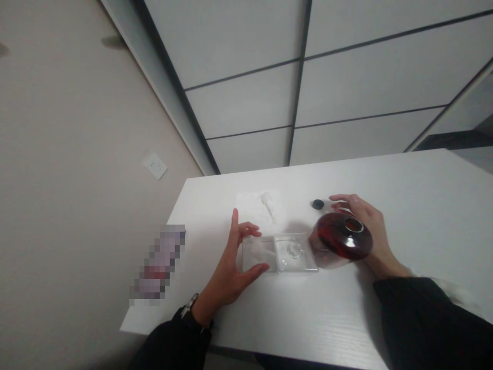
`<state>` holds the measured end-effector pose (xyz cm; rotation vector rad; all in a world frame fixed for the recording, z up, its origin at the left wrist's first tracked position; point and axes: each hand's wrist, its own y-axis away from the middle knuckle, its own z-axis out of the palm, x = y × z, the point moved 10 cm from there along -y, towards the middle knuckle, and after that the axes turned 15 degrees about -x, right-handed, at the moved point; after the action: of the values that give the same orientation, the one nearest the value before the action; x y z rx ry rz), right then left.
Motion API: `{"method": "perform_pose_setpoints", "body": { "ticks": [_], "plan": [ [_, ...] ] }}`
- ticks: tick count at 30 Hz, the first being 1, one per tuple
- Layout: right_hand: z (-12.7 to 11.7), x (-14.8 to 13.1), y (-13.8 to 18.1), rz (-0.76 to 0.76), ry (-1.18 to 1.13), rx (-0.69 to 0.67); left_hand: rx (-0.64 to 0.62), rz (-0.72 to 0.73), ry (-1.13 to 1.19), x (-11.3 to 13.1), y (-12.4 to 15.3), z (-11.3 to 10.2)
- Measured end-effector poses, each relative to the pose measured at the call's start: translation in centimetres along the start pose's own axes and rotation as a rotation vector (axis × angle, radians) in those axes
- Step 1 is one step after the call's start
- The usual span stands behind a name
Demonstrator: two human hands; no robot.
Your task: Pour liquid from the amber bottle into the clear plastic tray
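A clear plastic tray [279, 253] lies on the white table [308, 313], with a small round clear piece in its right compartment. My left hand [233, 264] grips the tray's left end, thumb in front and fingers curled over the far edge. My right hand [365, 226] wraps around a round dark red glass bottle [341, 244], its open neck facing up, right beside the tray's right end. A small black cap [318, 204] rests on the table just behind the bottle.
A white tissue or paper sheet [262, 208] lies behind the tray. A blurred-out object [157, 264] sits at the table's left edge. A wall with a socket [154, 165] is on the left; grey panels stand behind the table.
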<state>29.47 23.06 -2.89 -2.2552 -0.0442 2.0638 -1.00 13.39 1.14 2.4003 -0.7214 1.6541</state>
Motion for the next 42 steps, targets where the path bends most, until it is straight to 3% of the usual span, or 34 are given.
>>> {"method": "perform_pose_setpoints", "body": {
  "ticks": [5,17,22,33,42],
  "plan": [
    [0.1,-0.1,0.0,0.004,0.004,-0.002,-0.048,0.025,-0.014,0.1,-0.1,0.4],
    [0.2,0.1,0.0,0.003,0.019,-0.015,0.000,0.000,-0.035,0.2,0.0,-0.1],
    [0.5,0.0,-0.1,-0.018,0.023,-0.037,-0.039,0.024,-0.013,0.0,-0.1,0.3],
    [0.8,0.0,0.0,-0.013,0.035,-0.080,0.054,0.014,0.009,-0.6,-0.5,-0.2],
    [0.9,0.1,0.0,-0.010,0.025,-0.085,-0.010,0.076,-0.124,0.4,-0.9,0.7]
  ]
}}
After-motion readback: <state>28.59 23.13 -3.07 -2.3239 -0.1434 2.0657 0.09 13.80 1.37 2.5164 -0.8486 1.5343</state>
